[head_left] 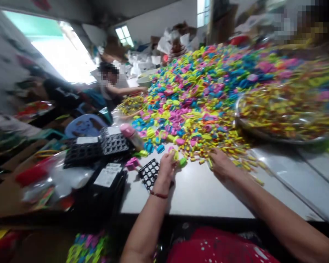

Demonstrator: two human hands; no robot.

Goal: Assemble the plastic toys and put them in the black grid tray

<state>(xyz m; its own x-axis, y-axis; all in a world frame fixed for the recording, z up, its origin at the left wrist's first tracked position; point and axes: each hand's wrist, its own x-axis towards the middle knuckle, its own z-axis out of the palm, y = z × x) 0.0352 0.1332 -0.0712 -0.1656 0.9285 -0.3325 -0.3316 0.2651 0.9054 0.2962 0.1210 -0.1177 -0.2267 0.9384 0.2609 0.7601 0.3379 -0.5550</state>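
Note:
A huge heap of small plastic pieces (197, 91) in yellow, pink, blue and green covers the white table (203, 193). My left hand (167, 166) is closed at the heap's near edge, pinching a small yellow piece (175, 155), with a green piece (183, 162) just beside it. A black grid tray (150, 173) lies under my left wrist. My right hand (220, 164) rests with curled fingers on scattered small yellow pieces (235, 153); what it holds is hidden.
Black grid trays (98, 146) with white labels sit stacked at the left beside a pink-capped bottle (132, 136). A metal bowl (279, 135) of yellow pieces stands at the right. Other people sit across the table on the left, one reaching toward a small yellow pile (131, 104).

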